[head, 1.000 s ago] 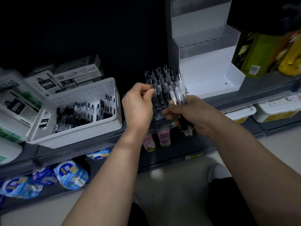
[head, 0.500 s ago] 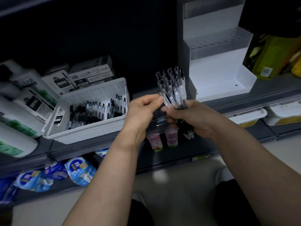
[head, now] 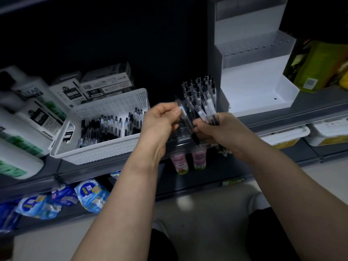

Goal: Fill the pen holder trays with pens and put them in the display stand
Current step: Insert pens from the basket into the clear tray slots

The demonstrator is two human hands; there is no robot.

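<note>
Black pen pinched in left hand grip; right hand clutches pen bundle.

Both bare forearms reach forward, the hands nearly meeting. The left hand pinches one pen between thumb and forefinger, the other fingers curled. Just right of it, the right hand grips a bunch of pens.

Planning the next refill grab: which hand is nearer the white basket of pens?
Left. The left hand is just right of the white basket; the right hand is farther right, beyond the left.
</note>
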